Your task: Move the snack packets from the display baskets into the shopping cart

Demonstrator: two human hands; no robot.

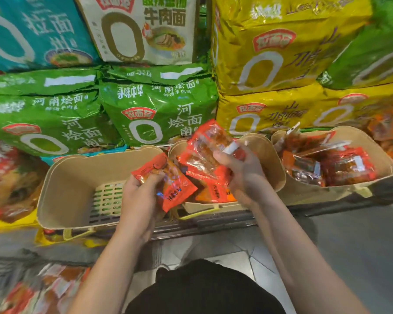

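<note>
Three tan display baskets stand in a row on a shelf. The left basket (64, 177) shows its slotted bottom. My left hand (138, 196) grips an orange-red snack packet (175, 189) over its right side. My right hand (241, 171) holds a bunch of red snack packets (204, 146) above the middle basket (268, 155), where more orange packets (213, 191) lie. The right basket (381, 159) is full of red packets (340, 166). At the bottom left, blurred red and white packets (43, 288) lie in what may be the cart.
Big noodle multipacks are stacked behind the baskets: green ones (159, 109), yellow ones (270, 55), a teal one (32, 30) and a white one (141, 28). Grey floor tiles (349, 245) lie below the shelf edge. My dark clothing (202, 288) fills the bottom centre.
</note>
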